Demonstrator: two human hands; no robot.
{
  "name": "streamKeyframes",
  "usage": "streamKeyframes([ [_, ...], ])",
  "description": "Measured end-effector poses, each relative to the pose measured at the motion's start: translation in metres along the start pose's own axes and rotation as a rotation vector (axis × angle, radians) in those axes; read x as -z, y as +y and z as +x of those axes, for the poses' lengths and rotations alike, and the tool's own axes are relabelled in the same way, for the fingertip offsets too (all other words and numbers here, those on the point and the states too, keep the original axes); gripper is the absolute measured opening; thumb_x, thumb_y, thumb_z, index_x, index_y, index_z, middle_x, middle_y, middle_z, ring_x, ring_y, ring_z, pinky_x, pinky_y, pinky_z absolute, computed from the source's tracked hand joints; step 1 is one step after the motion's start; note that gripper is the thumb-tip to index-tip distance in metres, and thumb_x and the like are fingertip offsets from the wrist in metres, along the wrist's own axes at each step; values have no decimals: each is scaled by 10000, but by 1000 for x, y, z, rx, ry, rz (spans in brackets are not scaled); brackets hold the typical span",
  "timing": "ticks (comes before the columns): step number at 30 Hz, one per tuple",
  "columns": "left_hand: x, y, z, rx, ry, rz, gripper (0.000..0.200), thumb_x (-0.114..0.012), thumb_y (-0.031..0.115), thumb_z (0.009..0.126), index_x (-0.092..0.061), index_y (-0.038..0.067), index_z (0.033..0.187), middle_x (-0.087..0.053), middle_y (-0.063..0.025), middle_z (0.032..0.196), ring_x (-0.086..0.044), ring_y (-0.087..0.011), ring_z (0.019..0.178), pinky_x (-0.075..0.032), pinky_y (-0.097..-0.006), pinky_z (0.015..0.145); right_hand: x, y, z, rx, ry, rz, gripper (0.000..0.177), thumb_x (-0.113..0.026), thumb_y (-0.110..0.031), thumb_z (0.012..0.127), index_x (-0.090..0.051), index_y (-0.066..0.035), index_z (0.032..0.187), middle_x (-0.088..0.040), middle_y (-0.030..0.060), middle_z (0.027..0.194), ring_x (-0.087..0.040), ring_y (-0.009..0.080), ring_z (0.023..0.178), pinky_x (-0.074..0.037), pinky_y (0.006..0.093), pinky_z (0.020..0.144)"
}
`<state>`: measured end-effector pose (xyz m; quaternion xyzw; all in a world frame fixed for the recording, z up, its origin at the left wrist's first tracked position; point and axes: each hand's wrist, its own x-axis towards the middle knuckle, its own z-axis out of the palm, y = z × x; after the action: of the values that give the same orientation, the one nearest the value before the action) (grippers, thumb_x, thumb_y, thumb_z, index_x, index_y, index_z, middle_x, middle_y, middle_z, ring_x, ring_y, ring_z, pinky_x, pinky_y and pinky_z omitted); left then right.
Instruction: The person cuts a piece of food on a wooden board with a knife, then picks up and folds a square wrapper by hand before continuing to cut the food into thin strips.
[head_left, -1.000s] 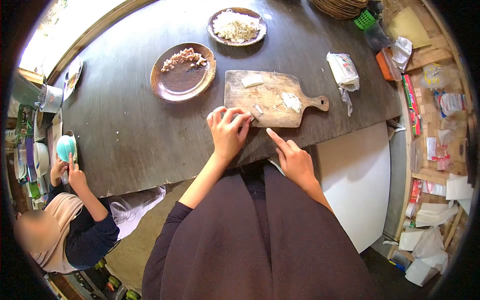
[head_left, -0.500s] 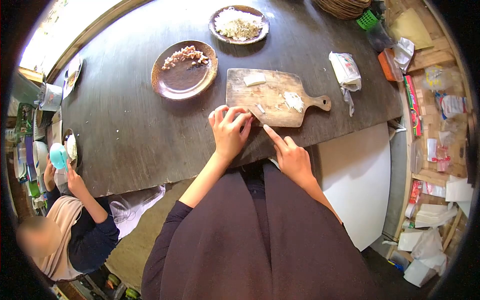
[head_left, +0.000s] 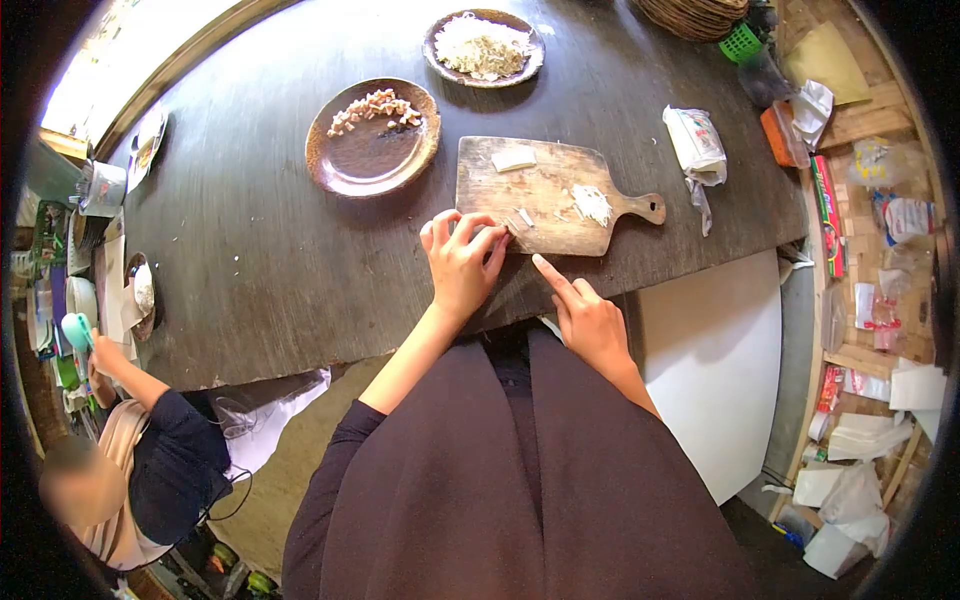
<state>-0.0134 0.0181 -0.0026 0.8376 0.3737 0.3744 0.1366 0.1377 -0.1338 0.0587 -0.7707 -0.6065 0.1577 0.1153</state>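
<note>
A wooden cutting board lies near the table's front edge. On it are a pale flat block, a small pile of thin white strips and a few loose slivers. My left hand rests at the board's near-left corner, fingers curled and pressed down on something they hide. To the right, my right hand is closed with its index finger stretched forward, apparently along a knife. The blade hardly shows now; the handle is hidden by the hand.
A brown plate holds chopped pinkish pieces; another plate behind holds white shreds. A plastic-wrapped packet lies right of the board. At left, a co-worker holds a turquoise utensil. Shelves with packages line the right.
The blade seen beside my left fingertips has turned and barely shows; slivers now lie more exposed there. My hands have hardly moved. The co-worker's turquoise utensil has moved left and down.
</note>
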Motion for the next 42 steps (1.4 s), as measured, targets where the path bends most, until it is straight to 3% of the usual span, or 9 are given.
streamKeyframes([
  [10, 0, -1, -1, 15, -17, 13, 160, -810, 184, 790, -764, 198, 942, -702, 58, 1062, -538, -284, 1145, -343, -447, 1029, -4, 3, 7, 25, 10, -12, 644, -572, -162, 1004, -390, -406, 1571, -588, 146, 845, -663, 380, 651, -562, 497, 594],
  [42, 0, 0, 0, 8, 11, 8, 123, -809, 215, 816, -761, 194, 927, -708, 63, 1046, -545, -277, 1106, -353, -440, 1004, -3, 4, 6, 11, 17, 59, 646, -591, -182, 1004, -388, -422, 1568, -592, 141, 846, -670, 374, 679, -570, 492, 624],
])
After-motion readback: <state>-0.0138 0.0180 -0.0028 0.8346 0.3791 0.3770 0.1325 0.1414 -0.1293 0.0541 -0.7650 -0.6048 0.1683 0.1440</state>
